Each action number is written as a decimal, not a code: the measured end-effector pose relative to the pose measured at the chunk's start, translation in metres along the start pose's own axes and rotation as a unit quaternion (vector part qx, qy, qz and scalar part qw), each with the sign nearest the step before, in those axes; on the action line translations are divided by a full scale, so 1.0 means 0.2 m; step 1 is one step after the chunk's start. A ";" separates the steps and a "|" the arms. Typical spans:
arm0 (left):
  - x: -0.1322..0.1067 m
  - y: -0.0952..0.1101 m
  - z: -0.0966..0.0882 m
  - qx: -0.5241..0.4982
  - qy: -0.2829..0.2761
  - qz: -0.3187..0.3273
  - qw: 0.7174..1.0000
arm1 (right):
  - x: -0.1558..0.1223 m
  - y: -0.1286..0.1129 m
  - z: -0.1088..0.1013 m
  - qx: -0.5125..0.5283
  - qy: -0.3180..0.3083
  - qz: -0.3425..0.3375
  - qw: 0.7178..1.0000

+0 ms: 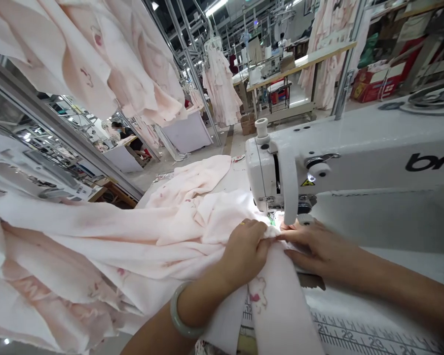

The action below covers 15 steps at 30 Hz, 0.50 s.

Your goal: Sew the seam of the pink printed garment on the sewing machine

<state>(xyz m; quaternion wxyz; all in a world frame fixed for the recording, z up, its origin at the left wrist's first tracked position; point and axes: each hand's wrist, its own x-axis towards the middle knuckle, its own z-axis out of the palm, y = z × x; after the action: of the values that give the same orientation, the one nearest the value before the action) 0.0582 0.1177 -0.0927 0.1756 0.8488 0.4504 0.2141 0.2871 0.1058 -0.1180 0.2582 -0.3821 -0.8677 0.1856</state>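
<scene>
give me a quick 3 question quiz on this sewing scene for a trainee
1. True or false: the left hand grips a bunch of pink fabric beside the needle area.
2. Which wrist wears the bangle? A) left B) right C) neither
3. Fill in: the right hand lies flat on the fabric under the head of the sewing ____.

Key
1. True: its fingers are closed on the gathered cloth.
2. A: the pale green bangle sits on the left wrist.
3. machine: the white one, with a ruler printed on the table in front of it.
</scene>
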 end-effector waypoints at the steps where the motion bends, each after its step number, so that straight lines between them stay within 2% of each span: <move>1: 0.00 0.00 0.00 -0.013 -0.003 -0.019 1.000 | -0.01 0.01 -0.02 -0.010 0.008 -0.020 1.000; 4: 0.00 -0.02 0.00 -0.036 -0.004 -0.028 0.999 | -0.04 0.01 -0.08 -0.039 -0.002 -0.133 0.990; 7: -0.02 -0.03 -0.01 0.001 -0.023 0.056 0.998 | -0.07 -0.02 -0.10 -0.055 -0.017 -0.231 0.971; 11: -0.04 -0.03 -0.02 0.121 -0.067 0.202 0.969 | -0.10 -0.07 -0.07 -0.074 -0.017 -0.245 0.967; 13: -0.04 -0.03 -0.02 0.150 -0.083 0.228 0.958 | -0.10 -0.08 -0.05 -0.072 -0.021 -0.243 0.967; 15: -0.04 -0.04 -0.01 0.123 -0.086 0.224 0.963 | -0.10 -0.08 -0.05 -0.064 -0.016 -0.243 0.968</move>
<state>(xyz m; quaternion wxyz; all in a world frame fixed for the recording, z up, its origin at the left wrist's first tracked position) 0.0470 0.1156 -0.0970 0.0559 0.9583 0.2547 0.1170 0.2958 0.0811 -0.1090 0.2570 -0.1730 -0.9484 0.0673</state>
